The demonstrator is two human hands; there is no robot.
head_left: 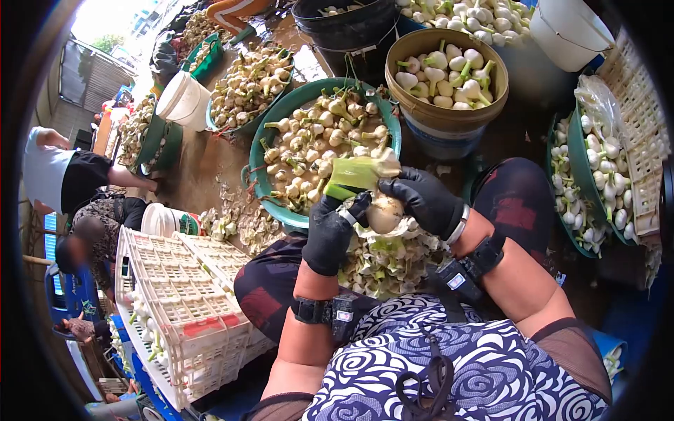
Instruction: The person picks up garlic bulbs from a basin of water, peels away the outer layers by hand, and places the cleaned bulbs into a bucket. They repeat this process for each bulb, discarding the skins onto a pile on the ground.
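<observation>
Green tub (pixel 283 215): many untrimmed bulbs remain. Left hand (pixel 328 235): gloved, fingers curled in on the green stalk (pixel 354 173). Bulb (pixel 385 214): between the hands above the husks (pixel 393 263), seemingly part-peeled. Right hand (pixel 425 203): gloved, fingertips pinching the bulb's side. Bucket (pixel 449 121): cleaner, whiter bulbs, apparently finished.

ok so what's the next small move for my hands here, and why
I'd probably ease the broad green layer clear of the bulb, if it is attached. It sticks out loosely above the bulb, the left hand and right hand are both right there, and papery peelings lie just below.
</observation>
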